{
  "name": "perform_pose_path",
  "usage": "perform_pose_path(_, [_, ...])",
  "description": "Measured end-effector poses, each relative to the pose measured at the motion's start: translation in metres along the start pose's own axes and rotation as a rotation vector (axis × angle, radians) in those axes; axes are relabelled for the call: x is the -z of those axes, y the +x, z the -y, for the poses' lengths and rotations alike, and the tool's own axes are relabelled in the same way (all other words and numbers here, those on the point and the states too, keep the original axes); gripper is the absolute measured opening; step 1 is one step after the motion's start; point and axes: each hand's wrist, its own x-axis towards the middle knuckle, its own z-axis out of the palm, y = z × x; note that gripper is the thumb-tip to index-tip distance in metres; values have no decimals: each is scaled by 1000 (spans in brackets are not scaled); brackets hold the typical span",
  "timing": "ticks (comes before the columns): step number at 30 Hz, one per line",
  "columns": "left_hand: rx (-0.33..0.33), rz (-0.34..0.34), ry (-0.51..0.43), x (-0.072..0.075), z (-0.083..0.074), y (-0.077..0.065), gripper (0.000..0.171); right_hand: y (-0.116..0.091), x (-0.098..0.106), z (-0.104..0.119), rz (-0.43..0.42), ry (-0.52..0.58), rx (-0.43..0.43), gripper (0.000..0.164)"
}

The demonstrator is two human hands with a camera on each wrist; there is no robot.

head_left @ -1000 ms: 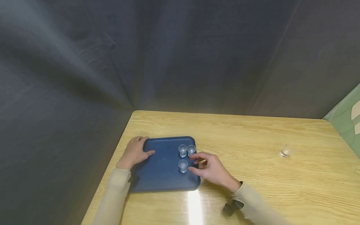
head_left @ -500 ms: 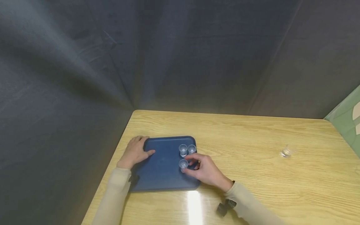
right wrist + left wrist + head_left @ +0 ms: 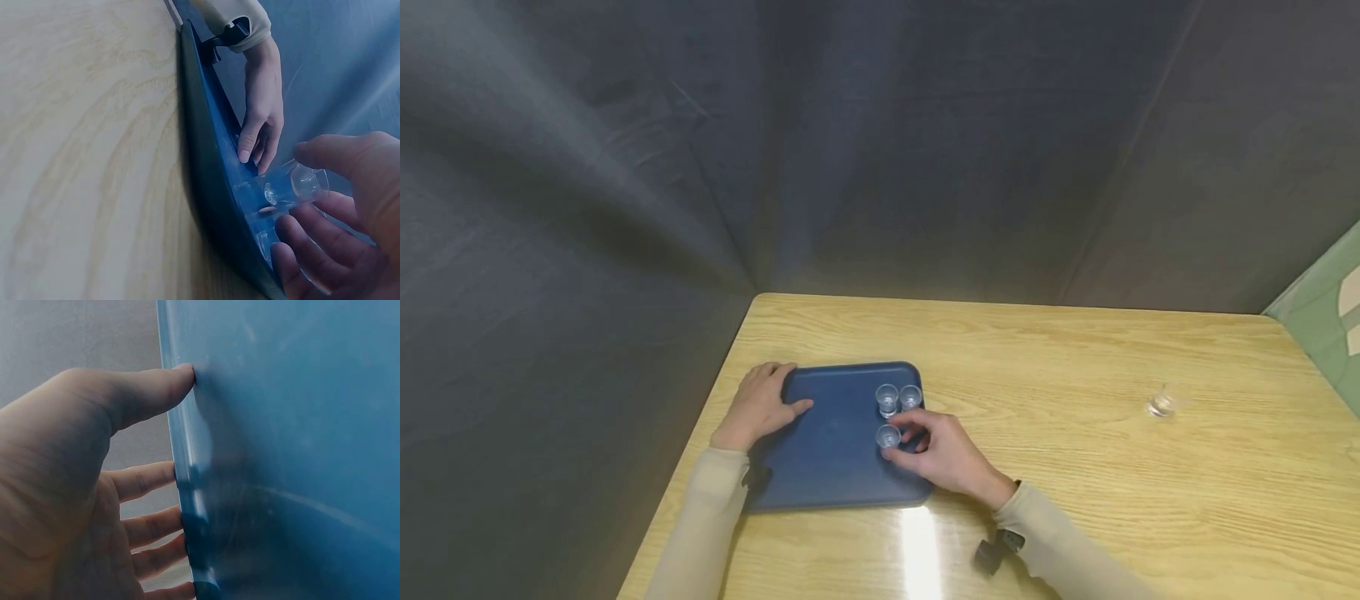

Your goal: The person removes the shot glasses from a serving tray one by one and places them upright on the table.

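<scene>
R wrist: R hand (image 3: 375,203) pinches cup (image 3: 292,185); lone tbl cup (image 3: 1161,406) head-only.

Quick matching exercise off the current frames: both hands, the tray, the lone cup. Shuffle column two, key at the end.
Column one
1. Left hand
2. Right hand
3. Tray
4. Lone cup

Column two
A. Blue
B. On the wooden table, off to the right of the tray
C. At the tray's left edge
D. Thumb and fingers at the front cup of three on the tray

Pairs: 1-C, 2-D, 3-A, 4-B
</scene>
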Motion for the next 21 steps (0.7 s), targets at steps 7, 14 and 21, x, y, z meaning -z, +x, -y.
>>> perform_pose_path(7, [2,3,-2,0,0,-1,81,0,-1,0,-4,-13,5,38])
perform_pose_path(14, [1,7,7,-1,0,1,80,-1,-3,-1,-24,-11,13,38])
perform_pose_path(21, [8,10,1,-1,0,0,80,-3,-4,-2,-60,5,21,36])
